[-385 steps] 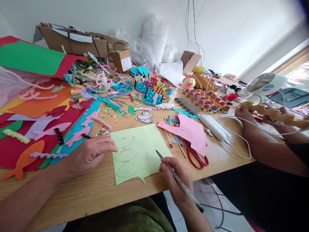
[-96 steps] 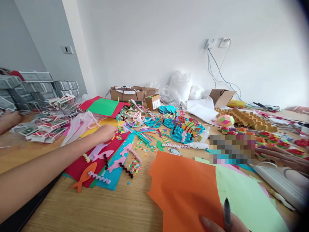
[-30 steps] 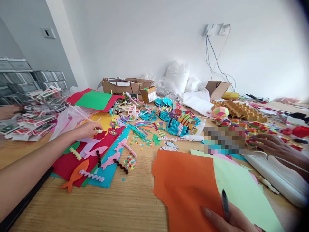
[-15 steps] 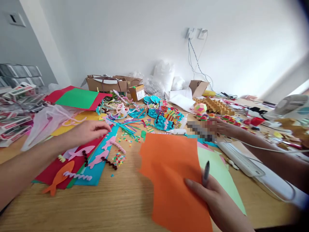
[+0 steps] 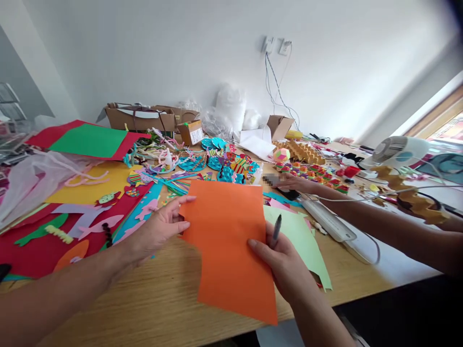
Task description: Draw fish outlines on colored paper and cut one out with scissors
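Note:
An orange sheet of paper (image 5: 231, 226) with a piece cut out of its left side is held up over the table. My right hand (image 5: 284, 260) grips its right edge, thumb on the front. A grey marker (image 5: 277, 230) sticks up from the same hand, tip upward. At the sheet's upper left edge is my left hand (image 5: 166, 226), thumb and index finger lapping over the paper; its other fingers are partly hidden. Left of that hand lie a pink fish cutout (image 5: 100, 225), a green one (image 5: 41, 230) and an orange one (image 5: 72, 253) on red paper (image 5: 21, 255).
Another person's hand (image 5: 289, 182) reaches in from the right, near a white power strip (image 5: 327, 219). Pale green paper (image 5: 300, 236) lies beside my right hand. Blue craft pieces (image 5: 231, 173), cardboard boxes (image 5: 141, 118) and a white fan (image 5: 398, 152) stand farther back.
My left hand has moved right to the orange sheet's left edge. The sheet has come up flatter toward the view, still in my right hand with the marker. The view has turned right.

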Tool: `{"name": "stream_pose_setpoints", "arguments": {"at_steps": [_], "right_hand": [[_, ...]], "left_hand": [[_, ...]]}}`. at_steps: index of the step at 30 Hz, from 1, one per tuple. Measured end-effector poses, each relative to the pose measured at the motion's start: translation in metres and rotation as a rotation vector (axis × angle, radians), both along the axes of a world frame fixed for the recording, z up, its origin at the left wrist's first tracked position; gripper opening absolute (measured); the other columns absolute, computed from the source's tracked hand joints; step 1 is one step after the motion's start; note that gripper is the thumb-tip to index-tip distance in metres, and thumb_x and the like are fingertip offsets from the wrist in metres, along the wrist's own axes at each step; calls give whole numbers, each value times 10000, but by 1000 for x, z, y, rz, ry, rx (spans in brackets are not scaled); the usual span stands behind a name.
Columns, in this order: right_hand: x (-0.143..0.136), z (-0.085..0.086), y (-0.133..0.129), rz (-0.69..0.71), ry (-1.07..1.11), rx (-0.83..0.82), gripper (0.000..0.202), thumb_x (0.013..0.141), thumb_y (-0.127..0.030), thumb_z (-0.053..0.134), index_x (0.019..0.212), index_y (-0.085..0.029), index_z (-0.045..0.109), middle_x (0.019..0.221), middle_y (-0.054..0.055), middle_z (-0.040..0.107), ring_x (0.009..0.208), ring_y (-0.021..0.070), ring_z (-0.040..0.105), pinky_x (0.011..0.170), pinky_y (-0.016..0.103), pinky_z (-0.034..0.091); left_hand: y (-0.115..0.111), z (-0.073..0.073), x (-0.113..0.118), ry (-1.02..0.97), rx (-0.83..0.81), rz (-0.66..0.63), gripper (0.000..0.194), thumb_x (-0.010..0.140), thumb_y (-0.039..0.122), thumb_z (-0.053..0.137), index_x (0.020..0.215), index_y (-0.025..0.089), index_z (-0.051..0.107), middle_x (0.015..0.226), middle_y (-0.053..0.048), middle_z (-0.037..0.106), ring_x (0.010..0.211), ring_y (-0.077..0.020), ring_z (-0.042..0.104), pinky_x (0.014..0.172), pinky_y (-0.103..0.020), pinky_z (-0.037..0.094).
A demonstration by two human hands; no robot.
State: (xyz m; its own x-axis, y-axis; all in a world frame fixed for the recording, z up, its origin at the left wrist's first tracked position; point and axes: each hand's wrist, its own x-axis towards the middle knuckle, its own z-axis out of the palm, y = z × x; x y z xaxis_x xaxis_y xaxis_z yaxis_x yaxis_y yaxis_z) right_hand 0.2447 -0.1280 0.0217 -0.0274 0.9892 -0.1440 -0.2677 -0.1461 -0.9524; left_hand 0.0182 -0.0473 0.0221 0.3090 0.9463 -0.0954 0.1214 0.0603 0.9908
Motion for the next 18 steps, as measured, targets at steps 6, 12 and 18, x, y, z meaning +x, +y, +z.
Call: {"name": "stream_pose_setpoints", "arguments": {"at_steps": [6, 12, 18], "right_hand": [[5, 16, -3, -152, -497, 370, 171, 833, -286, 549, 977, -214, 604, 851, 38, 682, 705, 187, 639, 602, 281, 513], [-3, 36, -12, -191, -1260, 1059, 176, 830, -63, 469, 814, -182, 598, 687, 25, 625, 615, 152, 523, 571, 254, 444], [-30, 35, -22, 164, -1541, 1076, 211, 918, -149, 398, 960, -163, 605, 820, 60, 649, 716, 177, 520, 589, 273, 427]], "left_hand": [[13, 9, -12, -111, 62, 120, 315, 692, 340, 682, 956, 205, 576, 881, -16, 569, 792, -157, 552, 660, -271, 476], [13, 19, -21, -284, -355, -212, 438, 838, 512, 509, 1092, 159, 563, 876, -106, 676, 750, -196, 637, 666, -293, 483], [-6, 26, -14, -236, -437, -429, 665, 813, 688, 347, 1243, 198, 477, 1105, -124, 651, 996, -262, 613, 794, -361, 475]]}}
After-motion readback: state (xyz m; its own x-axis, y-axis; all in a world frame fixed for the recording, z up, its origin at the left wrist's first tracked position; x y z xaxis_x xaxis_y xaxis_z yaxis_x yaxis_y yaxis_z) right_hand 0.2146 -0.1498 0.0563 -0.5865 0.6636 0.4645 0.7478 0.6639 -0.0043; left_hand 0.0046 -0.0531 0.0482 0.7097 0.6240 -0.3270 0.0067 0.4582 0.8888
